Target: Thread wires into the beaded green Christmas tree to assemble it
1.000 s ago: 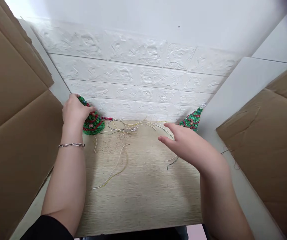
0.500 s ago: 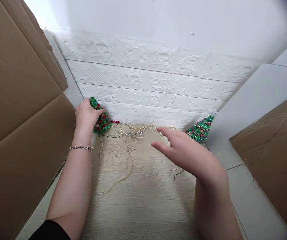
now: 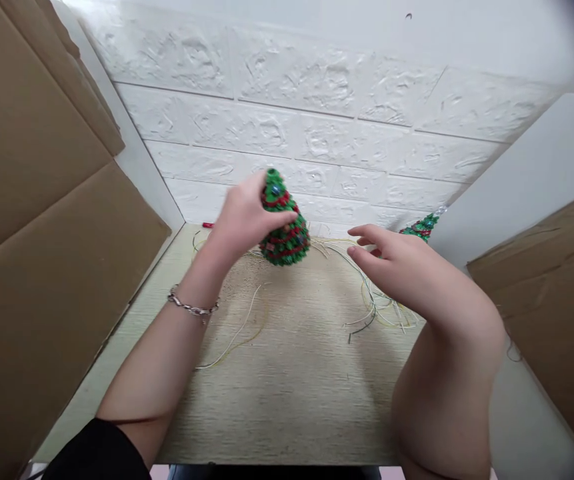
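A small green Christmas tree figure [image 3: 289, 243] with red garlands is held by my left hand [image 3: 247, 213], thumb across its front, near the middle of the back wall. My right hand [image 3: 377, 250] is apart from it on the right, its thumb and fingers spread with nothing between them. Partly hidden behind that hand, a second green tree [image 3: 421, 228] with a clear top stands in the back right corner. Thin white, yellow and dark wires [image 3: 374, 303] lie on the table below my right hand.
White brick-patterned panels [image 3: 317, 87] rise behind the table [image 3: 287, 387]. Cardboard sheets stand at the left [image 3: 57, 220] and right [image 3: 547, 287]. A small red item [image 3: 208, 225] lies at the back left, and loose wires [image 3: 247, 320] lie mid-table.
My left hand has carried its tree from the back left corner rightward to the middle. My right hand has shifted slightly right and up. The camera view has tilted down.
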Demonstrator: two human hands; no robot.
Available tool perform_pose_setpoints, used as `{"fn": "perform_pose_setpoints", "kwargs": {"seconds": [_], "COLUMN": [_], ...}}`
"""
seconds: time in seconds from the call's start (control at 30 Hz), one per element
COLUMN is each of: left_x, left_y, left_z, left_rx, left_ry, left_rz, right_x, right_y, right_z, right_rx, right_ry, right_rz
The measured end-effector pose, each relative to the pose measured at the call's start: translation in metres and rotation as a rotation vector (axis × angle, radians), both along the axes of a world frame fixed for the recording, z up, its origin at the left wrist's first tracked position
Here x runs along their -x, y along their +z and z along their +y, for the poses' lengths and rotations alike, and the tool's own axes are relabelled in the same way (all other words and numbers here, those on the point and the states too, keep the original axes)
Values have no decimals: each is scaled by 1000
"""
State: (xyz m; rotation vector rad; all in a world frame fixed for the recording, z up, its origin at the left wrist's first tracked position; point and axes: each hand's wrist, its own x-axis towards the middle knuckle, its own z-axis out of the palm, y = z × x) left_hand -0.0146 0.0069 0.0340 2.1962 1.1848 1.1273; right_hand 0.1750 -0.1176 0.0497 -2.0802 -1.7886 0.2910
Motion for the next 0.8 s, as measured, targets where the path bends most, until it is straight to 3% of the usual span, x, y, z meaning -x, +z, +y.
{"fn": "perform_pose_setpoints", "kwargs": {"seconds": [0.07, 0.13, 0.4, 0.8], "left_x": [-18, -32, -51, -55], "left_y": [-8, -15, -35, -42], "left_z": [-6, -12, -19, -19], "left_rx": [43, 56, 62, 118], "left_ry": [-156, -228, -295, -321], "left_rz": [71, 126, 252, 301], "right_x": [-1, -1, 0, 1], "right_y": [-1, -2, -2, 4], "right_z": [1, 2, 6, 4], "right_rx": [-6, -10, -4, 19], "right_ry": [-21, -42, -60, -92], "right_rz": [-46, -84, -119, -141]}}
